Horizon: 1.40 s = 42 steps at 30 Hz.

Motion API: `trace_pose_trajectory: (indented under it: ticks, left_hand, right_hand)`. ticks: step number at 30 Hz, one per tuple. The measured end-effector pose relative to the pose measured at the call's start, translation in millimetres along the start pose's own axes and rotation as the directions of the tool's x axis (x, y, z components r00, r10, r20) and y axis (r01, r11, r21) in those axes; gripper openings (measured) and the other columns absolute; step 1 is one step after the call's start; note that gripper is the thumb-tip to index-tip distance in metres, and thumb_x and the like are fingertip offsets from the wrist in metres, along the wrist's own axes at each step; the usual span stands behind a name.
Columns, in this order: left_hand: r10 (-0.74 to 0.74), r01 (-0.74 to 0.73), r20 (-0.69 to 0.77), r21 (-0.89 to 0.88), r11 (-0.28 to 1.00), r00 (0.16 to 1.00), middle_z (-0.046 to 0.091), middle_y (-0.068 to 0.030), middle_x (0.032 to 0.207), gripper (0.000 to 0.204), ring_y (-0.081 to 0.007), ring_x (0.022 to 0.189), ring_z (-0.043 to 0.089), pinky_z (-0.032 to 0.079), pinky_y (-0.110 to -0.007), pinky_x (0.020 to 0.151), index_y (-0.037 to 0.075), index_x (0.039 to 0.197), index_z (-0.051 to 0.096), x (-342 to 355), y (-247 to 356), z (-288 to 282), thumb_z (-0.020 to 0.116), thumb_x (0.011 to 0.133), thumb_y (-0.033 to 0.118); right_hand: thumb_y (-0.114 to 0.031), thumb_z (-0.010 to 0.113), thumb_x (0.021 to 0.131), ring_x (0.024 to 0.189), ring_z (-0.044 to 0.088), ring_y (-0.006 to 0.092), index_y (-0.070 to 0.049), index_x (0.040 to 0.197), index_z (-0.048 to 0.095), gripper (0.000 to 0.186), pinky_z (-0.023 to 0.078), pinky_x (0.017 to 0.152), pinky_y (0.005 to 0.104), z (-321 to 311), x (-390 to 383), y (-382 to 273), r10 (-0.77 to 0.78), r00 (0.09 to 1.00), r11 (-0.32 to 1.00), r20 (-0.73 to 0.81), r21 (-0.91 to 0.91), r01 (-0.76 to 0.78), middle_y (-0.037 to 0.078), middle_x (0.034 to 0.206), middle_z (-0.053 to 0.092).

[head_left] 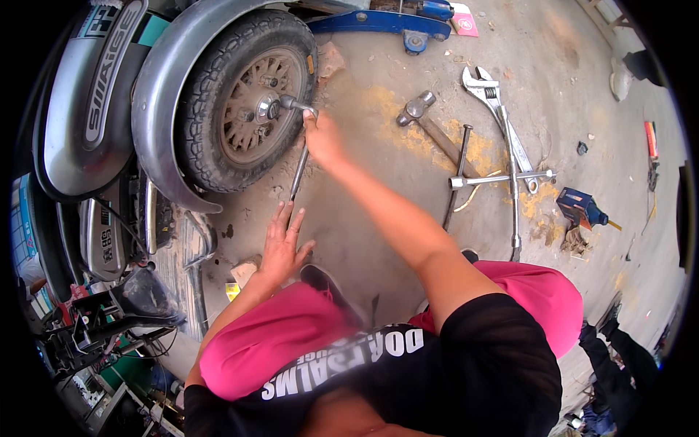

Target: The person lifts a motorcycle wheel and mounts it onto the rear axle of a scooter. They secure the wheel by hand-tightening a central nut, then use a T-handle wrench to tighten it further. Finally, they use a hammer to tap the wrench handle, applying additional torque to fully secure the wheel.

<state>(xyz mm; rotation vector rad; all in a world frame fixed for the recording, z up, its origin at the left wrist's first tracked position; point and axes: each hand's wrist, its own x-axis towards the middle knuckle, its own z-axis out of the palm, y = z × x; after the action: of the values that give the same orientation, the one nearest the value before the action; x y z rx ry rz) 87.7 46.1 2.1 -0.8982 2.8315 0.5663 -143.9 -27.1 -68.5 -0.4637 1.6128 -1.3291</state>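
A socket wrench (pixel 299 172) meets a dusty wheel (pixel 200 124) at 11 o'clock, its socket beside the silver hub (pixel 266 109) — whether fully seated, the view does not show. A right hand (pixel 322 138) grips the wrench at its bend; a left hand (pixel 277 244), between 8 and 9 o'clock, lies unclenched, fingers spread by the handle's lower end, contact unclear. Good work here would likely mean the right hand pressing the socket square to the wheel while the left works the handle's far end for leverage — knuckles clear of the tire and the grey fender (pixel 164 109). A blue jack (pixel 371 22) sits at 12 o'clock, a hammer (pixel 418 108) at 1, an adjustable wrench (pixel 517 146) and cross wrench (pixel 512 176) between 2 and 3.
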Motion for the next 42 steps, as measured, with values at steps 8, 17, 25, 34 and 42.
trace_pose_trajectory:
  ticks: [8, 17, 25, 34, 42]
  left_hand:
    - [-0.424, 0.287, -0.024, -0.702, 0.652, 0.905, 0.047, -0.0018, 0.09, 0.044, -0.012, 0.082, 0.055, 0.047, -0.027, 0.073, 0.003, 0.123, 0.046, 5, -62, 57, 0.069, 0.086, 0.003]
    - [-0.571, 0.19, -0.173, -0.832, 0.52, 0.802, 0.044, -0.0002, 0.091, 0.028, -0.0088, 0.07, 0.051, 0.047, -0.023, 0.061, 0.001, 0.112, 0.063, -15, -31, -25, 0.064, 0.086, -0.01]
    - [-0.253, -0.108, -0.648, -0.463, 0.88, 0.718, 0.053, -0.003, 0.083, 0.025, -0.0096, 0.066, 0.048, 0.041, -0.022, 0.059, 0.0, 0.12, 0.061, 19, -24, -86, 0.056, 0.097, 0.01]
    - [0.302, -0.377, -0.723, 0.062, 0.924, 0.621, 0.062, -0.0205, 0.1, 0.029, -0.0286, 0.085, 0.062, 0.05, -0.039, 0.08, -0.007, 0.114, 0.061, 105, 13, -184, 0.045, 0.1, 0.013]
    - [-0.054, -0.199, -0.479, -0.462, 0.864, 0.876, 0.046, -0.0012, 0.056, 0.025, -0.0087, 0.045, 0.041, 0.04, -0.026, 0.049, -0.006, 0.113, 0.062, 139, 27, -205, 0.048, 0.103, 0.012]
  right_hand:
    - [-0.029, 0.045, 0.104, 0.054, 0.066, 0.0279, 0.004, 0.095, 0.048, 0.034, 0.05, 0.053, 0.0411, 13, 7, 2, -0.076, 0.997, 0.996, -0.008, 0.037, 0.076, 0.016, 0.061, 0.061]
    - [-0.032, 0.04, 0.105, 0.047, 0.055, 0.0172, -0.002, 0.099, 0.048, 0.031, 0.043, 0.035, 0.0293, 11, 4, -11, 0.214, 0.95, 0.833, 0.228, 0.465, -0.299, 0.013, 0.071, 0.062]
    - [-0.035, 0.037, 0.106, 0.05, 0.042, 0.0149, -0.008, 0.1, 0.044, 0.029, 0.03, 0.04, 0.0288, 18, 2, -21, 0.364, 0.847, 0.49, 0.386, 0.694, -0.527, 0.012, 0.069, 0.057]
    - [-0.026, 0.035, 0.104, 0.052, 0.039, 0.0142, -0.008, 0.101, 0.041, 0.019, 0.028, 0.041, 0.0285, 25, 7, -21, 0.384, 0.771, 0.189, 0.509, 0.774, -0.605, 0.014, 0.082, 0.059]
    - [-0.026, 0.033, 0.106, 0.049, 0.04, 0.0152, -0.004, 0.105, 0.046, 0.025, 0.038, 0.046, 0.03, 3, 25, -12, 0.381, 0.653, 0.446, 0.654, 0.489, -0.75, 0.016, 0.087, 0.065]
